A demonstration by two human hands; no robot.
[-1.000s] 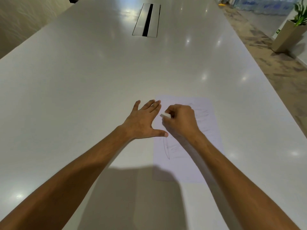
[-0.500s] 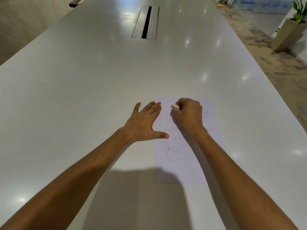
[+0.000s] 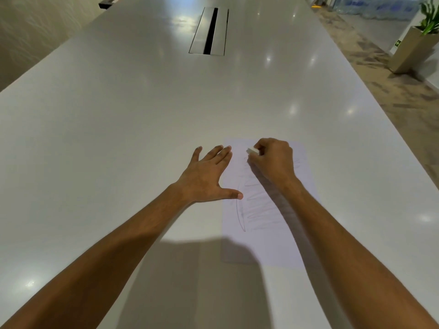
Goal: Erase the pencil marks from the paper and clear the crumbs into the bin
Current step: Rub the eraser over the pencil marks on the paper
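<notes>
White table (image 3: 118, 138) | left hand (image 3: 204, 176) flat | right hand (image 3: 273, 160) grips eraser (image 3: 252, 151) on paper (image 3: 261, 245)

Office: long conference table (image 3: 142, 115)

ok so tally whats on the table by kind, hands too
hands: 2 (left hand flat at the paper's edge, right hand gripping the eraser)
paper: 1
eraser: 1
cable hatch: 1
total: 5
</notes>
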